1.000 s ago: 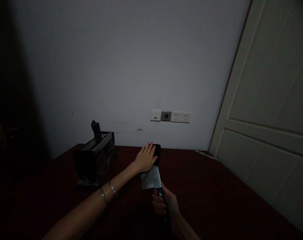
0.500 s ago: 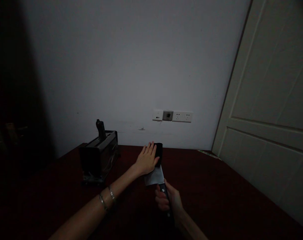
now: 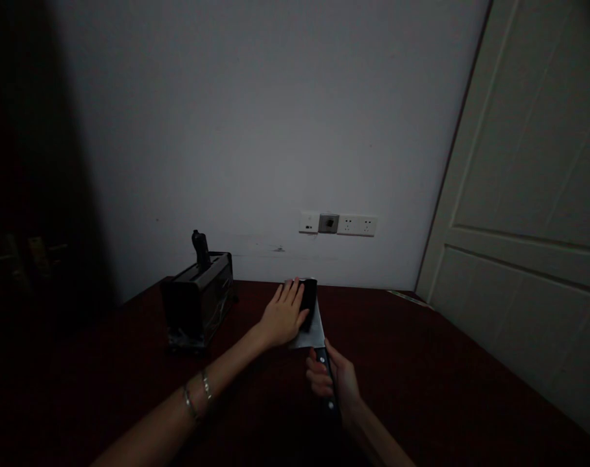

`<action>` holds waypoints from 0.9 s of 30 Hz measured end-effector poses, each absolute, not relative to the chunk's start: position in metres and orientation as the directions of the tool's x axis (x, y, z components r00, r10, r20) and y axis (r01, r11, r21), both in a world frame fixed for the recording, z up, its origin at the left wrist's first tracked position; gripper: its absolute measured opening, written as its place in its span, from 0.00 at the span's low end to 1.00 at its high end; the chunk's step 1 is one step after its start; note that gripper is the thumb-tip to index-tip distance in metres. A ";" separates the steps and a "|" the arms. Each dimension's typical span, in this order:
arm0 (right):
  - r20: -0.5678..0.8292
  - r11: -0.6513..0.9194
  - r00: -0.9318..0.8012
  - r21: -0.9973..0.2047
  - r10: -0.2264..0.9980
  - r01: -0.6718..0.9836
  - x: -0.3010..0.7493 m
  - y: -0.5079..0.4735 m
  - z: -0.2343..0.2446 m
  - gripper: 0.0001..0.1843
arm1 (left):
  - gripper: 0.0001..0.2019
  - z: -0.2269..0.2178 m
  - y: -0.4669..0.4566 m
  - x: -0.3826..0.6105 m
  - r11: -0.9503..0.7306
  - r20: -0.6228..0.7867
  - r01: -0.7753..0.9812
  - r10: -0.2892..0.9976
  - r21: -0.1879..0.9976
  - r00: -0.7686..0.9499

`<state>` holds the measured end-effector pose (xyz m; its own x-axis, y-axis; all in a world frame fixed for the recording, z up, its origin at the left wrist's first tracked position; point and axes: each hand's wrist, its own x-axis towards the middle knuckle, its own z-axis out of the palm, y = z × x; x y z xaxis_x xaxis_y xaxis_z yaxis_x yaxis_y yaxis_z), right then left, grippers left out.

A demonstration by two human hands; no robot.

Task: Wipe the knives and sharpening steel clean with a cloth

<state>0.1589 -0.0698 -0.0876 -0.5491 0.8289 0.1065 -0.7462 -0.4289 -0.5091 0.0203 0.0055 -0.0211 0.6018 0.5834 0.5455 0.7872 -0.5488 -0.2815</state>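
My right hand (image 3: 337, 383) is wrapped round the black riveted handle of a cleaver (image 3: 308, 338), whose broad metal blade points away from me. A flat black piece (image 3: 308, 303), possibly a cloth or pad, lies against the blade. My left hand (image 3: 282, 316) rests flat over this piece and the blade, fingers stretched out and held nearly together. The palm hides much of the blade's left side. Two silvery bangles circle my left forearm.
A black knife block (image 3: 197, 301) with one dark handle (image 3: 200, 250) sticking up stands to the left on the dark red table (image 3: 396, 363). Wall sockets (image 3: 357, 225) sit behind the table. A pale panelled door (image 3: 513, 259) is at the right.
The cleaver has slid a little away from me, and a bright strip of its far end now shows beyond the black piece. My left hand still lies flat over it.
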 end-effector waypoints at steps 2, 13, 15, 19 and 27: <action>0.110 -0.400 -0.512 -0.495 0.852 -0.772 0.163 -0.069 -0.085 0.16 | 0.29 -0.028 -0.008 0.021 -0.597 0.537 0.742 0.536 -0.305 0.651; 0.121 -0.439 -0.558 -0.490 0.821 -0.753 0.159 -0.073 -0.084 0.15 | 0.29 -0.014 0.008 0.005 -0.593 0.488 0.738 0.564 -0.323 0.666; 0.121 -0.418 -0.532 -0.484 0.838 -0.769 0.163 -0.072 -0.082 0.15 | 0.28 -0.021 -0.007 0.006 -0.640 0.466 0.684 0.515 -0.349 0.719; 0.130 -0.425 -0.540 -0.479 0.831 -0.768 0.162 -0.073 -0.082 0.15 | 0.29 -0.023 -0.009 0.001 -0.655 0.457 0.669 0.504 -0.350 0.733; 0.136 -0.490 -0.623 -0.499 0.770 -0.714 0.155 -0.076 -0.083 0.16 | 0.28 -0.003 0.037 -0.015 -0.551 0.514 0.766 0.575 -0.331 0.636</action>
